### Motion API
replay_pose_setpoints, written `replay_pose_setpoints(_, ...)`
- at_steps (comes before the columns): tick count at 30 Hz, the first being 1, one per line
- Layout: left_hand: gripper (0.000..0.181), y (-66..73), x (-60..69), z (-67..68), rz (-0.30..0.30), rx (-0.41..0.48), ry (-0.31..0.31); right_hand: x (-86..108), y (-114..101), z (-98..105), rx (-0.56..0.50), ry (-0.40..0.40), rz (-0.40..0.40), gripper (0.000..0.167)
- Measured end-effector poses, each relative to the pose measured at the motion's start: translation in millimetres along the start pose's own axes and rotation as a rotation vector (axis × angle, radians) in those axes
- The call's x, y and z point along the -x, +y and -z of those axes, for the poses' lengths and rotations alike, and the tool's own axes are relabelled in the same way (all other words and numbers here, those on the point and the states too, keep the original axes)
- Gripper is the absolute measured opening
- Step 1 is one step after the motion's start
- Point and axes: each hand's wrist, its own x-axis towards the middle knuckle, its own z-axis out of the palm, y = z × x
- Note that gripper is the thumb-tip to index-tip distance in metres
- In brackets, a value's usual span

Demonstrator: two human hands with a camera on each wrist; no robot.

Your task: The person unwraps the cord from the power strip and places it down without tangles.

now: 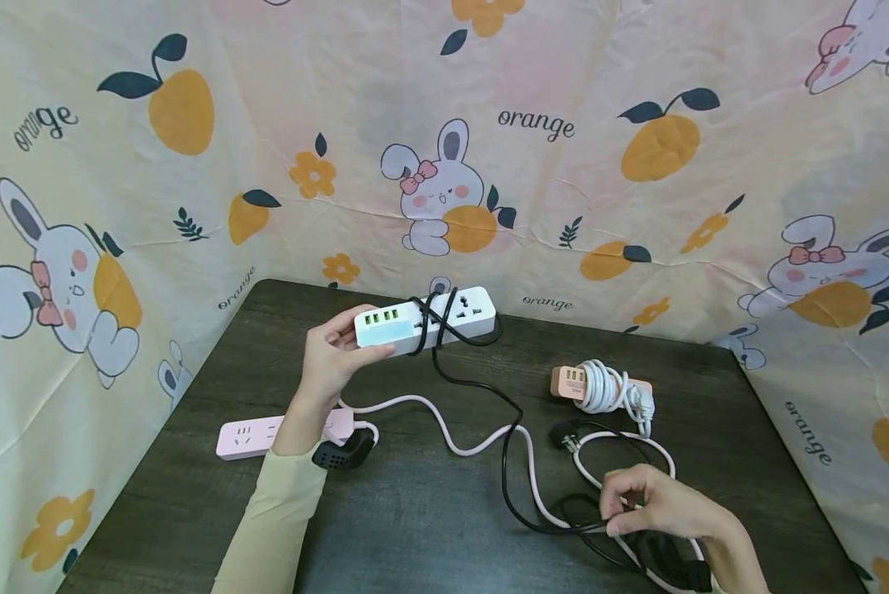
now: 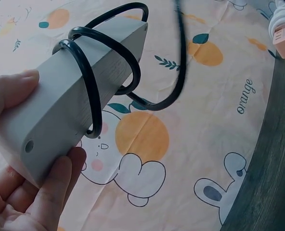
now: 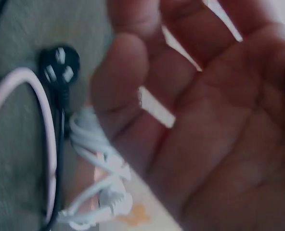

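My left hand (image 1: pixel 333 359) holds a white power strip (image 1: pixel 385 327) by its left end, raised above the table. Several turns of black power cord (image 2: pixel 92 91) wrap round the strip's middle, and the rest trails down to the right. Low on the right, my right hand (image 1: pixel 663 503) pinches that cord between thumb and fingers. In the right wrist view the curled fingers (image 3: pixel 128 62) hide the pinched part. The cord's black three-pin plug (image 3: pixel 59 65) lies on the table beyond this hand.
A pink power strip (image 1: pixel 247 437) lies behind my left forearm; its pink cord (image 1: pixel 430 406) snakes across the dark table (image 1: pixel 385 528) beneath the black one. At the back right sits an orange power strip (image 1: pixel 567 382) wrapped in white cord (image 1: pixel 600 386). A patterned cloth (image 1: pixel 548 190) hangs behind.
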Motion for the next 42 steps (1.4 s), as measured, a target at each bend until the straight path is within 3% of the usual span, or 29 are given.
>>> replay_pose_setpoints(4, 0.052, -1.4, 0.5, -1.3, 0.000, -0.017, -0.006, -9.2, 1.7, -17.5, 0.020, -0.072, -0.035, 0.012)
replay_pose_setpoints(12, 0.051, -3.0, -0.2, -2.7, -0.023, -0.031, -0.009, -21.5, -1.4, -44.6, 0.141, -0.027, -0.190, 0.017)
replay_pose_setpoints(19, 0.052, -0.7, -0.5, -2.9, -0.022, -0.032, -0.006, -31.1, -11.3, -59.4, 0.319, -0.001, -0.452, 0.021)
replay_pose_setpoints(21, 0.052, -0.1, -0.5, -3.2, -0.020, -0.036, -0.008, -33.0, -17.4, -56.3, 0.344, -0.001, -0.490, 0.022)
replay_pose_setpoints(25, 0.052, 1.0, -0.3, -3.7, -0.011, -0.038, -0.011, -39.7, -33.7, -38.3, 0.430, 0.032, -0.440, 0.023)
replay_pose_setpoints(28, 0.053, 2.1, 0.5, -4.8, -0.001, -0.035, -0.015, -52.0, -45.3, -26.3, 0.561, 0.114, -0.276, 0.030)
replay_pose_setpoints(31, 0.053, 3.0, 1.9, -6.5, 0.004, -0.029, -0.022, -72.4, -49.6, -21.0, 0.604, 0.238, -0.101, 0.036)
replay_pose_setpoints(33, 0.053, 2.6, 2.7, -7.5, 0.003, -0.022, -0.028, -89.2, -47.4, -21.9, 0.616, 0.330, -0.038, 0.039)
replay_pose_setpoints(37, 0.053, 0.3, 3.6, -9.0, 0.004, -0.007, -0.042, -121.7, -37.5, -28.9, 0.606, 0.427, -0.050, 0.040)
replay_pose_setpoints(42, 0.054, -1.8, 3.3, -9.4, -0.003, 0.001, -0.052, -145.4, -26.0, -36.2, 0.401, 0.369, -0.090, 0.021)
